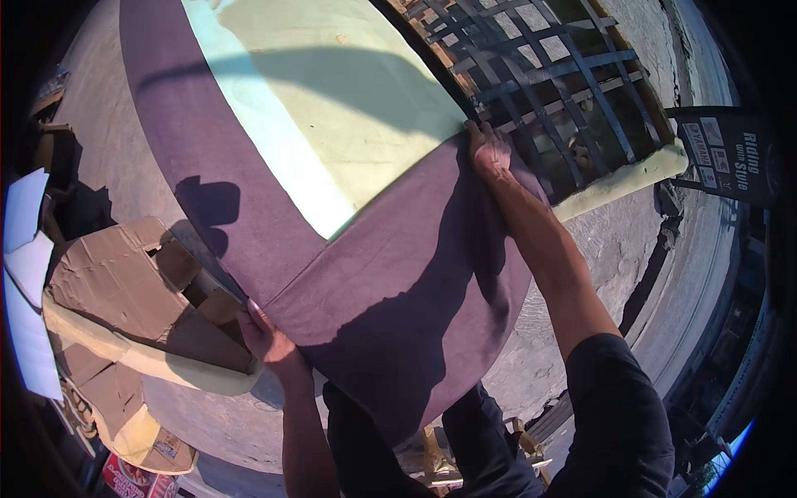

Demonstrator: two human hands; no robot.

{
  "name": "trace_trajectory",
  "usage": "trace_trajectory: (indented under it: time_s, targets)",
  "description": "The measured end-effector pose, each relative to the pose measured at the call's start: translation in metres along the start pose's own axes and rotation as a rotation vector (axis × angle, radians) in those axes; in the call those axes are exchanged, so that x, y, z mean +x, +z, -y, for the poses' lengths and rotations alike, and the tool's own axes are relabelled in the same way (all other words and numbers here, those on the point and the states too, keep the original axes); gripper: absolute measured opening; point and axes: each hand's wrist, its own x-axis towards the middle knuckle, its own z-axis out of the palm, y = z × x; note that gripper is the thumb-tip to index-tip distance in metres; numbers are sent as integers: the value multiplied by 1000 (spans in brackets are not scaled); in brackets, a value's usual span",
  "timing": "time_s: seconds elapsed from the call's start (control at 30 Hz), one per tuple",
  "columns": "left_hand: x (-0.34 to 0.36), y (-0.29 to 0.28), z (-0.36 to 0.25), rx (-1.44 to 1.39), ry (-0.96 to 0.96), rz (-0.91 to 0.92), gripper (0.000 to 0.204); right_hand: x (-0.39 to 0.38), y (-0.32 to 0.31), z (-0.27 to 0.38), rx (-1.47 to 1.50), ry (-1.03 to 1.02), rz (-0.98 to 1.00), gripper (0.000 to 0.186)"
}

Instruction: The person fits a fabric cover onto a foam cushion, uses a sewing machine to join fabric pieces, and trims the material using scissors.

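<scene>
Purple upholstery fabric [390, 290] lies over the near end and left side of a large padded furniture piece, its seam running diagonally to a corner. Pale yellow-green foam [349, 108] shows bare beyond it, with a light bluish-white strip [266, 124] along the foam's left. My left hand [270, 342] pinches the fabric at the left side, below the seam. Up at the far right end of the fabric edge, my right hand [490, 151] is closed on the cloth beside the foam's corner. Its fingertips are partly hidden.
A frame with dark woven webbing [556, 83] adjoins the foam on the right, with a foam-padded edge [627, 178]. Cardboard-backed padded pieces [124, 290] lie at the left on the concrete ground [100, 124]. A dark printed panel [726, 153] stands far right.
</scene>
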Motion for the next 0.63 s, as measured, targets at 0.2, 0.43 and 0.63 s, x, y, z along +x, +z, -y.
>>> trace_trajectory:
  time_s: [0.2,0.43,0.63]
  targets:
    - [-7,14,-31,-76,-127,54,44,-24,21,-79,375,100,-55,48]
    - [-16,0,-29,-59,-279,-56,51,-169,-36,-159,533,425,-232,46]
    - [-100,-12,-52,198,-472,22,56,-278,-17,-188,1461,984,203,101]
